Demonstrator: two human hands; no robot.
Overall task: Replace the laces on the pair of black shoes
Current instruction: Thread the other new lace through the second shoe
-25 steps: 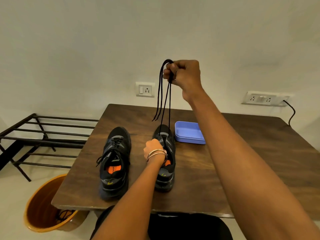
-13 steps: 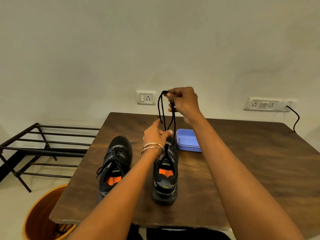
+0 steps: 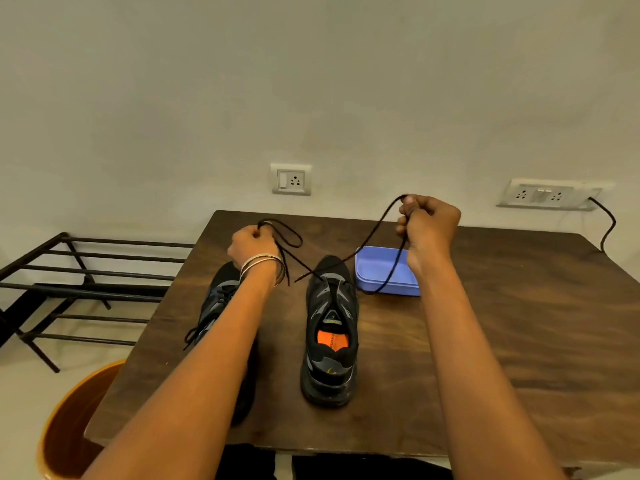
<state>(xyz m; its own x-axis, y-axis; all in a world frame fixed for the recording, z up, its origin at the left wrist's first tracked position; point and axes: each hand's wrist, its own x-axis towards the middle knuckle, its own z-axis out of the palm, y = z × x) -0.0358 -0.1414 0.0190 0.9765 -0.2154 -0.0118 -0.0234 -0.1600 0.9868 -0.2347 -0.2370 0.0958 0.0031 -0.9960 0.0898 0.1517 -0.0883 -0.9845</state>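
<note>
Two black shoes stand on the wooden table [image 3: 502, 341], toes toward the wall. The right shoe [image 3: 330, 327] shows an orange insole, and a black lace [image 3: 377, 225] runs through its eyelets near the toe. My left hand [image 3: 251, 245] grips one end of that lace, lifted up and to the left of the shoe. My right hand [image 3: 427, 225] grips the other end, held up and to the right, with the slack hanging in a loop. The left shoe [image 3: 221, 299] is laced and lies mostly hidden under my left forearm.
A blue shallow box [image 3: 384, 271] lies just right of the right shoe's toe. An orange bin [image 3: 69, 427] stands on the floor at the table's front left corner. A black metal rack [image 3: 86, 282] is to the left. Wall sockets and a cable [image 3: 606, 226] sit behind the table.
Both lace ends were held together high in my right hand. My left hand has taken one end and pulled it left, while my right hand has dropped lower and moved right.
</note>
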